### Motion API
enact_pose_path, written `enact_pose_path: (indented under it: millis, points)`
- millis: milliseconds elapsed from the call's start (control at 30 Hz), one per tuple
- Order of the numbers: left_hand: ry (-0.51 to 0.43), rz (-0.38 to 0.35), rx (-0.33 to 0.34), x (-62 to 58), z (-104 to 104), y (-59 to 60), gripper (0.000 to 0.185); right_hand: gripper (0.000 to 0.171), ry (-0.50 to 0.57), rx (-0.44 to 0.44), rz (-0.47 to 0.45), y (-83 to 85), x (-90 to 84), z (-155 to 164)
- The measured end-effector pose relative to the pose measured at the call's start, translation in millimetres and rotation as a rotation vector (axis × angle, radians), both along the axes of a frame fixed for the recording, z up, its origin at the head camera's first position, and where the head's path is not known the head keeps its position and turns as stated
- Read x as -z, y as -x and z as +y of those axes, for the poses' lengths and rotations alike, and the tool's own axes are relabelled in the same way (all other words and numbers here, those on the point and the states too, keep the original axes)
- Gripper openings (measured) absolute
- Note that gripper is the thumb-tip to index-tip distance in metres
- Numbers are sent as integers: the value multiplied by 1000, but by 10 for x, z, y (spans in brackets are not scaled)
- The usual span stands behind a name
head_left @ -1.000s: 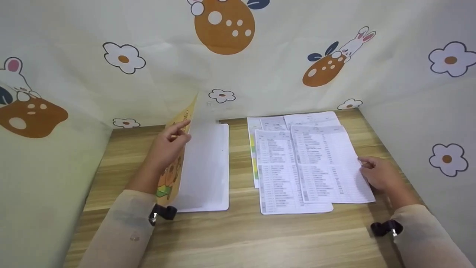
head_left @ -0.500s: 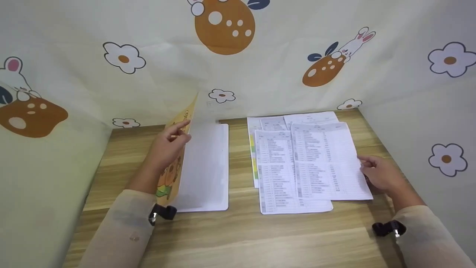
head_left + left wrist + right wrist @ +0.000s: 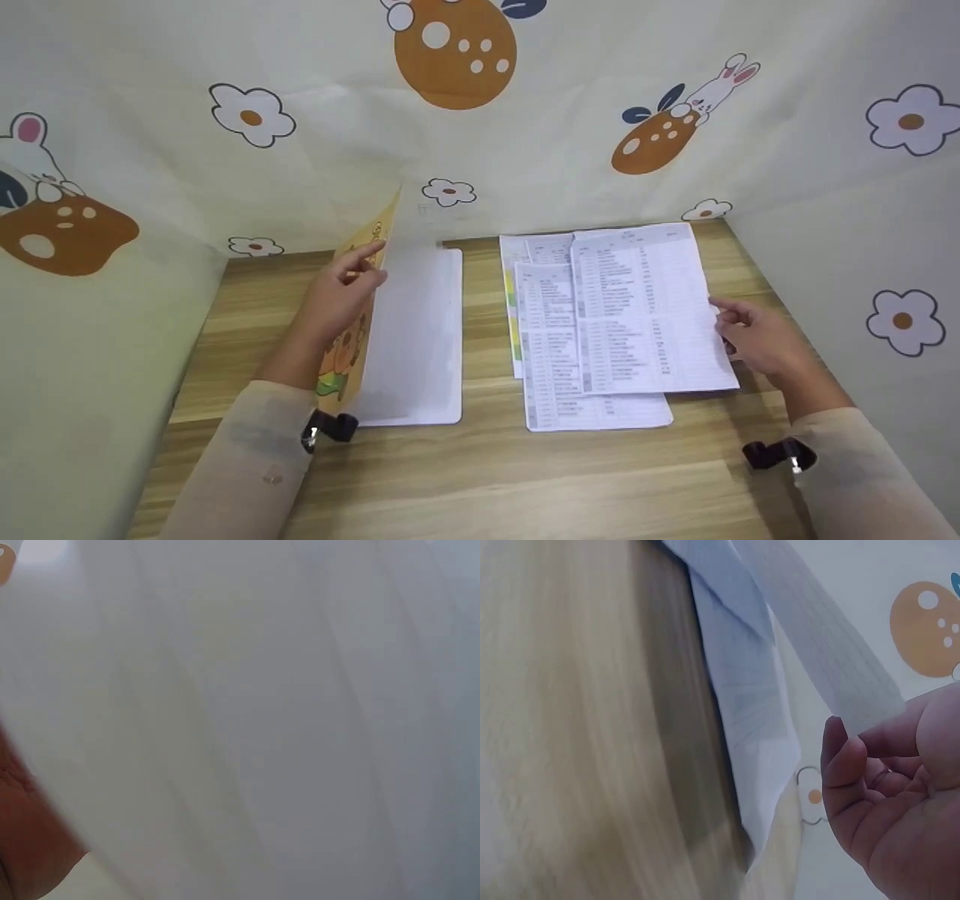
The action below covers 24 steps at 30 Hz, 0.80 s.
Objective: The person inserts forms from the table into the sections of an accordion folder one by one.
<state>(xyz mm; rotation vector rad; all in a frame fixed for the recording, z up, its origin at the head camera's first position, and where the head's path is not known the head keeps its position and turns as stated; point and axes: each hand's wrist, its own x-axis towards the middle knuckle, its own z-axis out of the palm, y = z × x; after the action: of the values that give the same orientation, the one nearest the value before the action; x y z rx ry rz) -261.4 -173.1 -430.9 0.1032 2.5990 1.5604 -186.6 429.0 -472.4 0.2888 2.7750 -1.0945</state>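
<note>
On the left of the head view, a folder (image 3: 420, 337) lies with its yellow cartoon-printed cover (image 3: 346, 345) raised nearly upright, over a whitish inside page. My left hand (image 3: 334, 300) holds this cover at its free edge, index finger and thumb reaching the edge. In the left wrist view a pale, glossy sheet (image 3: 262, 720) fills most of the picture, part of the hand showing at lower left. At the right, my right hand (image 3: 761, 337) pinches the right edge of a printed sheet (image 3: 645, 307). The right wrist view shows that sheet's edge lifted between thumb and fingers (image 3: 844, 765).
Under the held sheet lies another printed sheet (image 3: 555, 405), with more papers (image 3: 507, 247) behind, one showing yellow and green marks. The wooden table (image 3: 487, 480) meets a patterned curtain (image 3: 337, 150) at the back and both sides. Dark camera mounts (image 3: 330, 427) sit on both wrists.
My right hand has slid the printed sheet away from me and slightly left, over the papers behind. The left hand and the raised cover have stayed put.
</note>
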Motion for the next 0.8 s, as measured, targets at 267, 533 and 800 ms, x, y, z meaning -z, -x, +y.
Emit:
enact_pose_path:
  millis: [267,533,800]
  points:
    - [-10,20,8,10,-1,18,50,51,108,-2,63,65,-103,-194]
    - [-2,33,16,12,-3,27,51,49,175,-10,113,173,-218,-517]
    - [1,20,9,13,1,20,51,48,293,-44,147,294,-320,-866]
